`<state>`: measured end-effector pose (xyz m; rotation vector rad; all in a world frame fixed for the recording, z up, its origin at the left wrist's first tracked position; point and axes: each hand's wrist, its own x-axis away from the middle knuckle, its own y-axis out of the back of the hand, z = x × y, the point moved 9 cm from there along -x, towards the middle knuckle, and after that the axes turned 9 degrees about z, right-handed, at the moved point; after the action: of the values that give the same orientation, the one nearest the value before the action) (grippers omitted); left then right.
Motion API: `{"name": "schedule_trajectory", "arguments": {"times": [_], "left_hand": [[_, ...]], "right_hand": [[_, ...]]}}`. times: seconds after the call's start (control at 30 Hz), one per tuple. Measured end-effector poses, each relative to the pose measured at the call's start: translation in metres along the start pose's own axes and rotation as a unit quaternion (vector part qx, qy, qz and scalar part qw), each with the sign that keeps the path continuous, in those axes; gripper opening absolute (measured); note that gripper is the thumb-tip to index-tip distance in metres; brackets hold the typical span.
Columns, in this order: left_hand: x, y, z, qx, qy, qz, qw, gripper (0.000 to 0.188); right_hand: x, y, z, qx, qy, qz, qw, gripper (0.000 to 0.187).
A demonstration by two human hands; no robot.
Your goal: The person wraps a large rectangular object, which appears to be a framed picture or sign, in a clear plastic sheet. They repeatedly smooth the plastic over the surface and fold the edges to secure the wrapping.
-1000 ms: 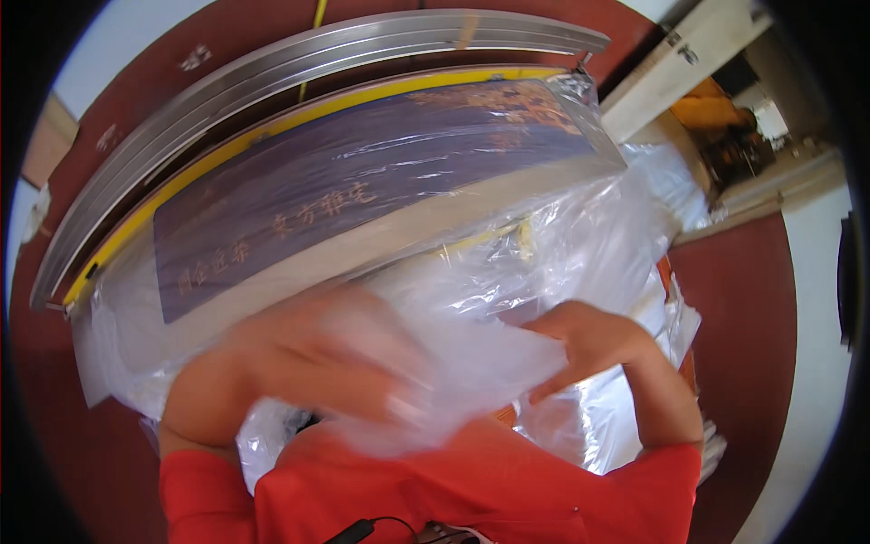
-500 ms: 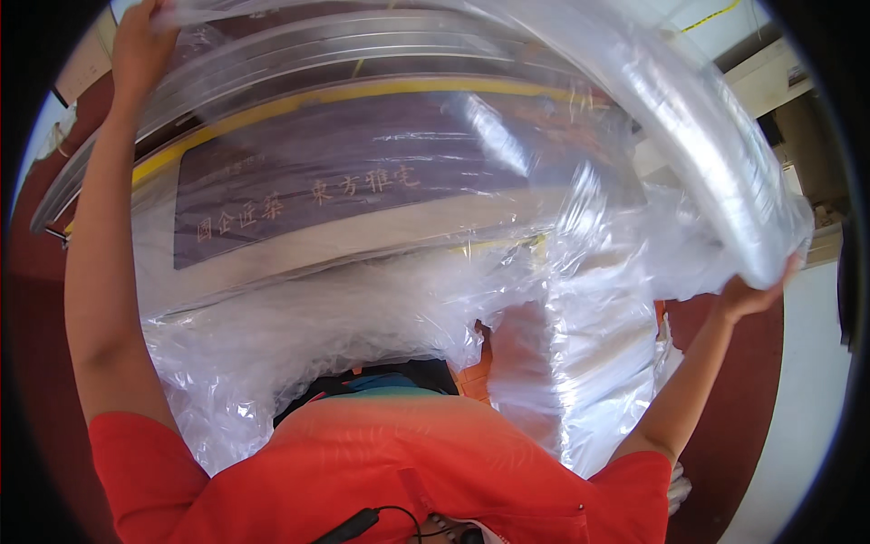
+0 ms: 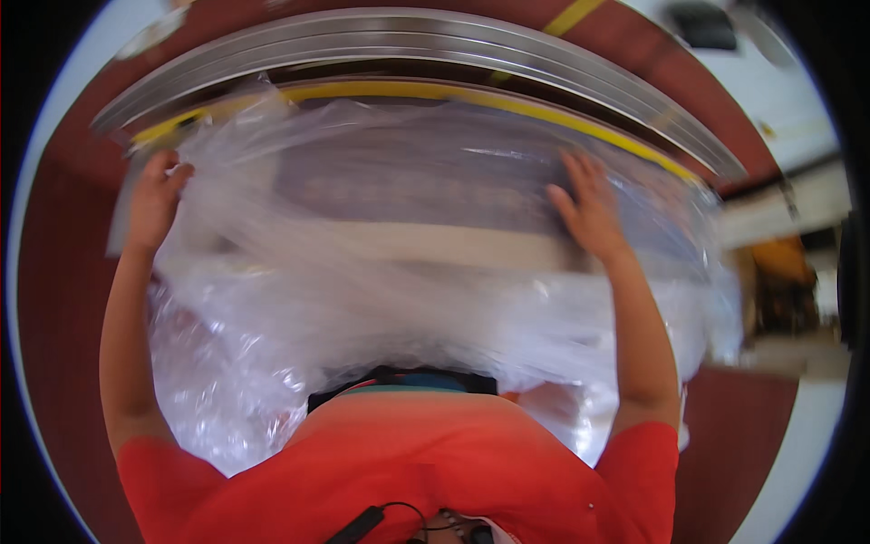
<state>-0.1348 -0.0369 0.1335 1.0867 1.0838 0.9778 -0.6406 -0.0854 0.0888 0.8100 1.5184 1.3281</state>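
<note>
Plastic film: clear and wrinkled, the film lies over the broad flat panel in front of the person, its creases running slantwise across the left part.
Panel: a dark field with a pale band along the near side, both seen hazily through the plastic; what carries it is hidden from me.
Left hand: the left hand is at the film's left edge, finger and thumb curled close to each other; blur keeps me from telling whether that grip is clamped on the plastic.
Right hand: the right hand is over the right half, palm down, thumb and fingers apart, pinching nothing.
Far side: a yellow strip borders the panel, with ridged metal rails beyond.
Near side: loose plastic bunches in front of the red shirt.
Step in hand: I'd judge it to be spreading and smoothing the film across the panel.
Next move: it seems to call for a steady left edge and a light, flat right palm, since thin plastic wrinkles easily.
</note>
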Motion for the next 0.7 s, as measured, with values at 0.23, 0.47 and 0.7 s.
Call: {"name": "schedule_trajectory", "arguments": {"times": [0.23,0.47,0.7], "left_hand": [[0.062,-0.031,0.096,-0.003,0.176,0.069,0.982,0.022],[0.009,-0.089,-0.023,0.012,0.071,0.092,0.993,0.062],[-0.027,-0.104,0.002,0.016,0.203,0.048,0.978,0.061]], "right_hand": [[-0.009,-0.040,0.002,0.042,-0.041,0.127,0.990,0.053],[0.044,-0.036,-0.106,0.046,-0.068,0.114,0.990,0.050],[0.043,-0.049,-0.172,0.062,-0.198,0.135,0.969,0.052]]}}
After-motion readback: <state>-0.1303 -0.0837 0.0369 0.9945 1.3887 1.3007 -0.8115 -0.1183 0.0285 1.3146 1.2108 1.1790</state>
